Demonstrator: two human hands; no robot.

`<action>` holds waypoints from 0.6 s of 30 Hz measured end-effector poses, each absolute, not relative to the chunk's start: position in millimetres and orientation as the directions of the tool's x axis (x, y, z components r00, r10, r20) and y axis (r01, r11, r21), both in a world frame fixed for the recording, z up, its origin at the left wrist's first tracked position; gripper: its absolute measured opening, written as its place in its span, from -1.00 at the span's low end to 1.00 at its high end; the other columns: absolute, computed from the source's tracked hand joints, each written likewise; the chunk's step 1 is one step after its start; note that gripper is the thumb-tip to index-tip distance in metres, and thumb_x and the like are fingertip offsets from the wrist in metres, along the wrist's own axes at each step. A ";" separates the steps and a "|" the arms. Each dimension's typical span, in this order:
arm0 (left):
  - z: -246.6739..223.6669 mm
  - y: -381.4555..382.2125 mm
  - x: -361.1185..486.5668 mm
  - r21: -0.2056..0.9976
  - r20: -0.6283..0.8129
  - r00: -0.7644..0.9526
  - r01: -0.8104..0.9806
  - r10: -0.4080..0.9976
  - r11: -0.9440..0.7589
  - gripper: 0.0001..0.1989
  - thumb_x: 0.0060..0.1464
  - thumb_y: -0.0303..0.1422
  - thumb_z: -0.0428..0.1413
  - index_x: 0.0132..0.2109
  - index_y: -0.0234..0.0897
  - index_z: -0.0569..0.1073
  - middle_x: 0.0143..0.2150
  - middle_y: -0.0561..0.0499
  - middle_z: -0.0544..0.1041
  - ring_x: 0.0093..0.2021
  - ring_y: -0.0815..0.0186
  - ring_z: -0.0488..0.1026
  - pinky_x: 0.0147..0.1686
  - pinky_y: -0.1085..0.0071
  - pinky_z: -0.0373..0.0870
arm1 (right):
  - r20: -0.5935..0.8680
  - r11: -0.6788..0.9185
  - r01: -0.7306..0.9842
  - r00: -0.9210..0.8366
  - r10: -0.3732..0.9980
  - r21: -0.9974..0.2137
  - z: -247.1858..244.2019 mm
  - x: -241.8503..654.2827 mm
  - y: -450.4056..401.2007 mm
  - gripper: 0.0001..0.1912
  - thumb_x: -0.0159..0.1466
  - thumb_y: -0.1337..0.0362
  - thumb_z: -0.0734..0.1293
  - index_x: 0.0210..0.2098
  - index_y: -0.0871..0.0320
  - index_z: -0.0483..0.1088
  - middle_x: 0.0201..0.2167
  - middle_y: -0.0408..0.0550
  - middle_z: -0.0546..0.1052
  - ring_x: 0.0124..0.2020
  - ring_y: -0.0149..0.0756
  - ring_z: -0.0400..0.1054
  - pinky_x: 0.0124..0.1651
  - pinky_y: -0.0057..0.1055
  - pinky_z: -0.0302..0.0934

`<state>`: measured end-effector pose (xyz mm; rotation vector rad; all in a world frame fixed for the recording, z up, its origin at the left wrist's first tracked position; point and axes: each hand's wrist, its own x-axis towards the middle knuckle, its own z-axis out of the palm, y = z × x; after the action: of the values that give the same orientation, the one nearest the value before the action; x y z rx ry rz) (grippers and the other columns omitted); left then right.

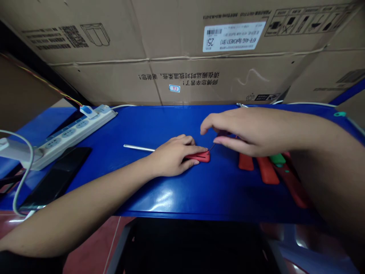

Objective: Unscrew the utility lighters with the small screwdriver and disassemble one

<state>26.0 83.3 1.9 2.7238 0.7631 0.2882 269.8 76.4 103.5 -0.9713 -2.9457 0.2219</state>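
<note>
**Red handle [204, 156] lies crosswise, left hand [172, 156] on it**

Clamped in the left hand on the desk [182, 194], its long axis runs left to right. The right hand [242, 131], farther off, grips a thin dark shaft [211, 148] (fingers partly hidden) slanting down to the handle's right end.

The left hand [172, 156] and right hand [242, 131] are bare, with black cloth [31, 263] below the left forearm [85, 209].
</note>
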 end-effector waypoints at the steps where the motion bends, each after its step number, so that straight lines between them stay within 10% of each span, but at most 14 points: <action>1: 1.9 83.3 25.9 0.335 0.112 0.839 0.472 0.532 -0.815 -0.56 0.26 -0.25 0.07 0.25 -0.17 0.41 -0.07 -0.14 0.46 -0.05 0.13 0.37 0.02 0.15 0.31 | -0.020 0.814 0.552 -0.829 0.558 -0.179 103.6 270.3 76.2 -0.64 0.35 0.17 0.20 0.11 0.04 0.35 -0.10 0.01 0.57 -0.26 -0.22 0.41 -0.29 -0.36 0.10; 6: 1.6 83.6 25.9 0.331 0.122 0.839 0.469 0.530 -0.819 -0.56 0.25 -0.24 0.07 0.25 -0.16 0.42 -0.09 -0.13 0.46 -0.09 0.14 0.37 -0.01 0.15 0.32 | -0.018 0.734 0.678 -0.735 0.678 -0.030 102.6 269.6 76.1 -0.63 0.37 0.03 0.17 -0.02 0.08 0.44 -0.42 -0.05 0.54 -0.47 -0.25 0.34 -0.37 -0.36 0.02; 11: 2.4 83.3 26.4 0.351 0.117 0.839 0.466 0.532 -0.812 -0.56 0.25 -0.26 0.08 0.25 -0.16 0.42 -0.07 -0.12 0.47 -0.07 0.15 0.37 0.02 0.15 0.31 | -0.001 0.787 0.608 -0.791 0.611 -0.101 101.7 271.4 74.7 -0.55 0.34 0.15 0.21 0.19 0.08 0.27 -0.16 0.05 0.57 -0.34 -0.22 0.40 -0.37 -0.37 0.06; 18: 0.5 84.6 26.6 0.334 0.127 0.841 0.462 0.525 -0.821 -0.56 0.25 -0.25 0.07 0.25 -0.16 0.42 -0.08 -0.13 0.46 -0.07 0.14 0.37 0.00 0.15 0.32 | -0.006 0.774 0.632 -0.775 0.632 -0.027 100.5 266.2 73.4 -0.68 0.36 0.12 0.18 -0.03 0.09 0.43 -0.39 -0.03 0.53 -0.43 -0.24 0.33 -0.37 -0.36 0.01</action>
<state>26.6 84.6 0.5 2.7293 0.7496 0.3089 266.2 73.4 100.5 -1.0533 -2.9557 0.0423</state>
